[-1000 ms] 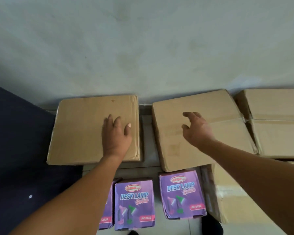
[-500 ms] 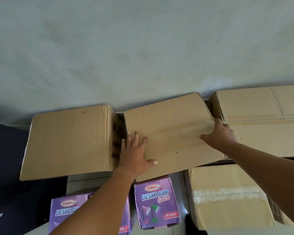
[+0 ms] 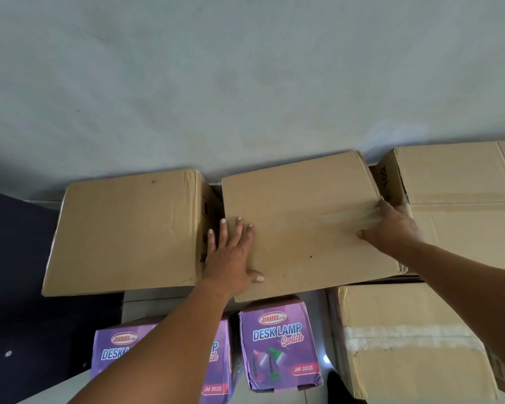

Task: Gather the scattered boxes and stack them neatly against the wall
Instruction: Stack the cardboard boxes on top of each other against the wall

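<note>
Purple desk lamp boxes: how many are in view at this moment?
2. One desk lamp box stands on the floor below the middle cardboard box. The other sits to its left, partly covered by the left forearm. More may lie out of frame.

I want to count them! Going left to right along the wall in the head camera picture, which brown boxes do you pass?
Left cardboard box → middle cardboard box, with both hands on it → right cardboard box, cut off by the picture's edge.
</note>
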